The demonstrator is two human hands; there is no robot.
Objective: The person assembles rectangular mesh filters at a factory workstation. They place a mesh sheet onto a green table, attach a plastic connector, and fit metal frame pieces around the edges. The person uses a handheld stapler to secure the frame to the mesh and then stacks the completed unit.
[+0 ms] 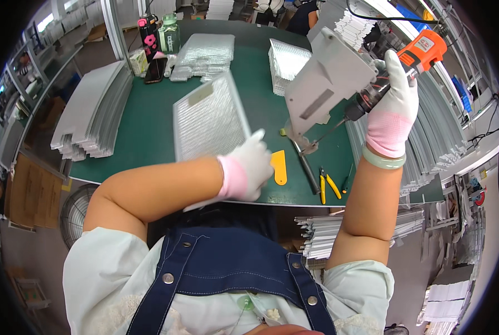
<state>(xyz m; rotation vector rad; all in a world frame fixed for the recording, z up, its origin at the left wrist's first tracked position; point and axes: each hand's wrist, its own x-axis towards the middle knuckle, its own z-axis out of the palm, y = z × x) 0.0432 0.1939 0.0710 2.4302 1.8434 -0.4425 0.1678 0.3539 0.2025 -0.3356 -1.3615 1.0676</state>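
Observation:
My left hand (252, 166), in a white glove with a pink cuff, grips the right edge of a flat silver mesh filter panel (213, 120) with a thin frame. The panel is tilted over the green table and blurred. My right hand (394, 100), gloved alike, is closed around an orange and black electric drill (423, 51). The drill's long thin bit slants down to the left, near the foot of a grey metal stand (325, 81). Near my left hand lies a yellow scraper (279, 167). Yellow-handled cutters (330, 187) lie farther right, by a dark rod-shaped tool (309, 173).
Stacks of grey strips (93, 109) stand at the left, with more strips (428, 123) at the right. Bubble-wrapped packs (202, 56) and silver panels (285, 64) sit at the back. A phone (155, 71) and bottles (169, 34) stand at the far left. Another person (304, 17) is beyond the table.

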